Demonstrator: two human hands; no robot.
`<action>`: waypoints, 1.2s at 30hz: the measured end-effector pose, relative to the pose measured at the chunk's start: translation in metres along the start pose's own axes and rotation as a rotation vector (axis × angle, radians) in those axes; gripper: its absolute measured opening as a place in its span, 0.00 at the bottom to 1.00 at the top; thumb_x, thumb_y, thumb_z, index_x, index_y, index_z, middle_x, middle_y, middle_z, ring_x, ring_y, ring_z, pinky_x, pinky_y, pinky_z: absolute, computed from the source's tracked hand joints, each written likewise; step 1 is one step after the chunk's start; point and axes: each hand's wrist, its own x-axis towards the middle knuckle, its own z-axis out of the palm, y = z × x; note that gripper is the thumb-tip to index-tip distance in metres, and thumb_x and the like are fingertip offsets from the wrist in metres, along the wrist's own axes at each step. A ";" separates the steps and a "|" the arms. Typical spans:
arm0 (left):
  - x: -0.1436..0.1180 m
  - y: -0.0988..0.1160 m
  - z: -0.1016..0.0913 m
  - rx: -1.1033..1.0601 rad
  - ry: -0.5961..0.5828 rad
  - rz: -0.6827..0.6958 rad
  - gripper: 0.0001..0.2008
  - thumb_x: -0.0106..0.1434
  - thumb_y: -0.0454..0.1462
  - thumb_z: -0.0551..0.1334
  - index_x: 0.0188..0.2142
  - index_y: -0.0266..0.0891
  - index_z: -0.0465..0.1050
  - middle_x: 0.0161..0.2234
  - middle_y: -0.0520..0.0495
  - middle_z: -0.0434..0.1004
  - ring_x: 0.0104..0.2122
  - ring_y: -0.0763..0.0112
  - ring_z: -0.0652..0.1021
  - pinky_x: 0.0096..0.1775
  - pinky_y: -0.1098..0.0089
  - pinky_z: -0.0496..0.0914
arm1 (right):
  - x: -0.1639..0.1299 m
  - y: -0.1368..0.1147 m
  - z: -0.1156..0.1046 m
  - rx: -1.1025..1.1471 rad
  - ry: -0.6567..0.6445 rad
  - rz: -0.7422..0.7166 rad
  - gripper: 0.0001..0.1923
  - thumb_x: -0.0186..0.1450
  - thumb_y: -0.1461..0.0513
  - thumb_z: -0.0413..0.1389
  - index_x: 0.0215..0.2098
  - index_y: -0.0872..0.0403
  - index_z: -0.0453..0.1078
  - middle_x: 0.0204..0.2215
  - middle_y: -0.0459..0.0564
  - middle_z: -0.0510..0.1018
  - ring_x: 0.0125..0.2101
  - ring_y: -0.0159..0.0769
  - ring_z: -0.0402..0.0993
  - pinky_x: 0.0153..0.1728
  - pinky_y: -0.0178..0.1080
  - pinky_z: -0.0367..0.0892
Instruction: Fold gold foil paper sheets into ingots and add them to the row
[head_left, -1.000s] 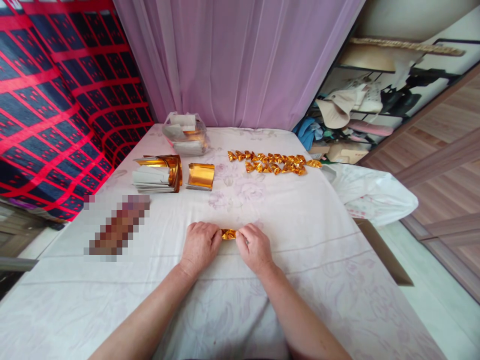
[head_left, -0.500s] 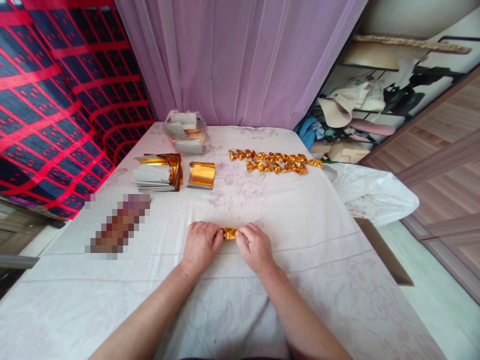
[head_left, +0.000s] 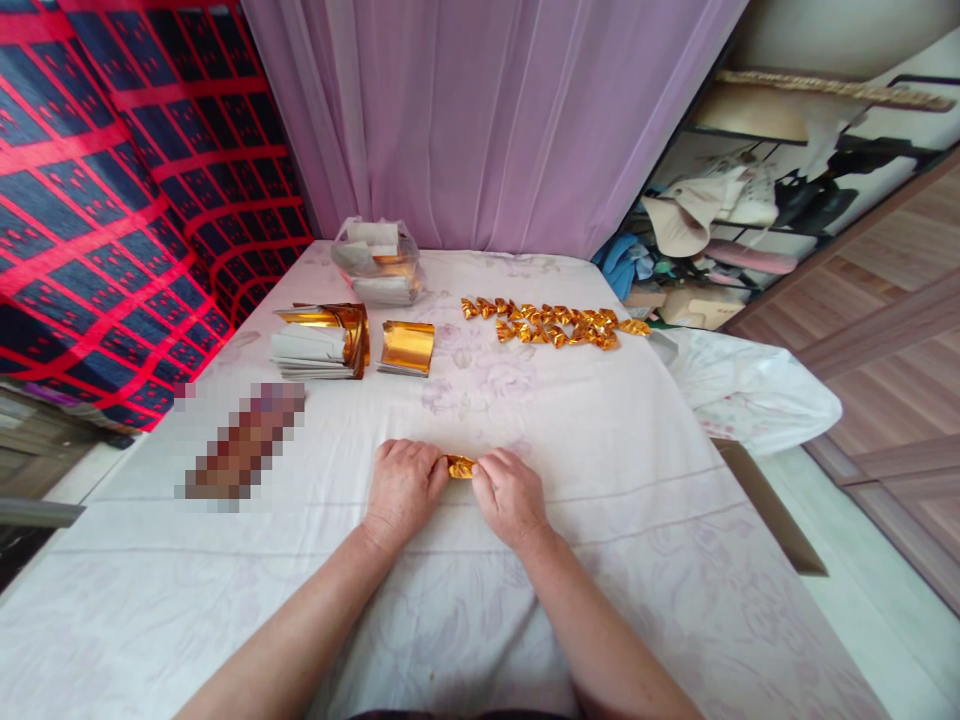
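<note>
Between my hands, low over the table's middle, is a small piece of gold foil paper (head_left: 460,467), crumpled and narrow. My left hand (head_left: 405,488) pinches its left end, and my right hand (head_left: 511,497) pinches the right end. Both hands have their fingers curled, and the foil's ends are hidden under them. Farther off to the right lie rows of twisted gold foil pieces (head_left: 559,325). A small stack of gold foil sheets (head_left: 407,347) sits beyond my left hand, beside a bigger pile of foil sheets (head_left: 319,345) showing grey-white backs.
A clear plastic bag (head_left: 379,265) with more sheets stands at the back left. At the left is a pixelated item (head_left: 244,445). The cloth-covered table (head_left: 622,580) ends at the right near a white plastic bag (head_left: 757,390) and shelves of shoes (head_left: 739,200). A purple curtain (head_left: 480,120) hangs behind.
The foil between my hands looks slightly more twisted and tilted. My hands keep almost the same place and grip. The view has shifted slightly.
</note>
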 end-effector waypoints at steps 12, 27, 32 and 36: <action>-0.001 -0.004 0.003 -0.117 -0.033 0.030 0.12 0.66 0.36 0.55 0.28 0.40 0.72 0.27 0.50 0.77 0.31 0.65 0.74 0.38 0.64 0.61 | 0.000 0.002 0.001 0.001 -0.007 0.012 0.17 0.69 0.65 0.43 0.23 0.51 0.61 0.23 0.47 0.71 0.28 0.33 0.66 0.32 0.36 0.56; -0.001 -0.002 -0.001 -0.089 -0.061 0.015 0.13 0.66 0.37 0.56 0.25 0.40 0.71 0.26 0.48 0.77 0.30 0.64 0.74 0.37 0.63 0.59 | 0.001 0.000 -0.002 0.072 -0.038 0.007 0.16 0.69 0.64 0.44 0.24 0.51 0.63 0.24 0.47 0.70 0.28 0.33 0.67 0.32 0.35 0.56; 0.000 -0.002 -0.001 -0.113 -0.077 0.027 0.13 0.66 0.37 0.55 0.26 0.40 0.72 0.26 0.48 0.77 0.30 0.65 0.74 0.38 0.63 0.60 | 0.001 0.000 -0.002 0.081 -0.063 0.016 0.16 0.69 0.64 0.44 0.24 0.51 0.63 0.24 0.46 0.71 0.28 0.33 0.67 0.31 0.35 0.57; 0.000 -0.002 -0.002 -0.104 -0.059 0.003 0.13 0.66 0.37 0.55 0.26 0.41 0.72 0.27 0.48 0.78 0.31 0.64 0.74 0.38 0.63 0.60 | 0.001 0.000 -0.003 0.080 -0.049 0.025 0.16 0.69 0.64 0.43 0.24 0.51 0.63 0.24 0.47 0.71 0.28 0.33 0.67 0.32 0.36 0.57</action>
